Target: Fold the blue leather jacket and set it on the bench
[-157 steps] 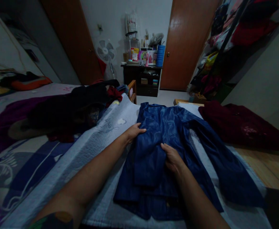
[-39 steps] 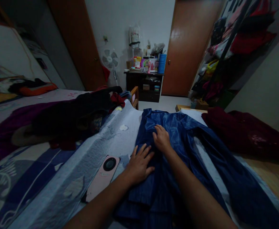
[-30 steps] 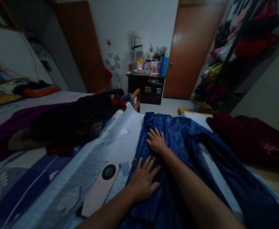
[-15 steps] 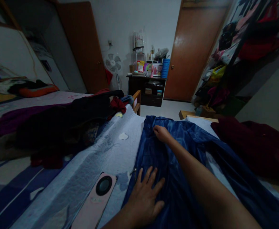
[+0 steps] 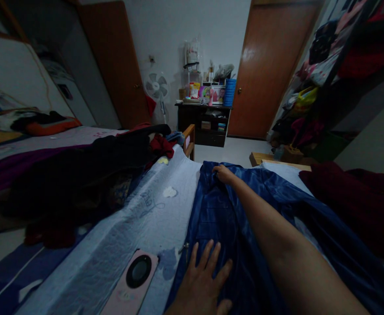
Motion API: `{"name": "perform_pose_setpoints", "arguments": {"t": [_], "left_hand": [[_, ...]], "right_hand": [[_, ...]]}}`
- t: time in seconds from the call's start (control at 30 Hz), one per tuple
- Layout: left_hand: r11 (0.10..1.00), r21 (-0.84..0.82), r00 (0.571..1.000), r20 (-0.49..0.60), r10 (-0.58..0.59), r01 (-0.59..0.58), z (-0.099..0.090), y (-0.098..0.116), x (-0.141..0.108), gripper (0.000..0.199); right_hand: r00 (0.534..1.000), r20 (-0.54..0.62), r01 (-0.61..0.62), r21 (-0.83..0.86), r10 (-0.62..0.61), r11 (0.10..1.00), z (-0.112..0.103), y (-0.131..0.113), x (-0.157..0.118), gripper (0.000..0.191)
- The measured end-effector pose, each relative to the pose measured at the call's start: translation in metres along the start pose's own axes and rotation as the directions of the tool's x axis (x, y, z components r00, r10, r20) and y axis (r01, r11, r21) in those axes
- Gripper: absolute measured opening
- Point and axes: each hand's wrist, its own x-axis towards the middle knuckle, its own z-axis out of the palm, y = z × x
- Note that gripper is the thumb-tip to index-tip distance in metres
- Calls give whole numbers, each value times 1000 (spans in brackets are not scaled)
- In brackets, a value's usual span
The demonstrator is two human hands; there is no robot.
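- Right hand (image 5: 224,174) is pinching the blue jacket (image 5: 216,218) near its top edge, out beyond the phone (image 5: 129,286). Pretty dim on my feed, so can't swear which fold it's got.
- Left hand (image 5: 201,284) grips nothing, just palm down with fingers spread on the jacket, right beside the phone.
- Jacket's under both hands, to the right of the phone.
- I'd call this step straightening the front; next move probably wants a gentle tug up top, left pressing down.

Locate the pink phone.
In the head view, the pink phone lies at the bottom, left of centre, on the pale bedding beside the left hand.
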Motion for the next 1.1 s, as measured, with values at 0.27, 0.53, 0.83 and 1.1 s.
{"name": "perform_pose_setpoints", "arguments": {"t": [0.27,0.53,0.83,1.1], "left_hand": [[962,255,982,-136,132,-94,14,-10,0,83],[928,361,966,-196,168,-88,21,-11,1,85],[983,167,990,-105,91,-72,6,-3,-1,79],[1000,-13,1000,-21,4,-5,1,2,0,81]], "right_hand": [[966,-160,-219,-102,201,970,-8,-14,6,37],[935,-199,-319,-113,293,941,28,-28,5,34],[925,-152,-349,32,349,937,27,-25,-8,38],[982,48,-186,43,184,982,24,-52,-51,58]]}}
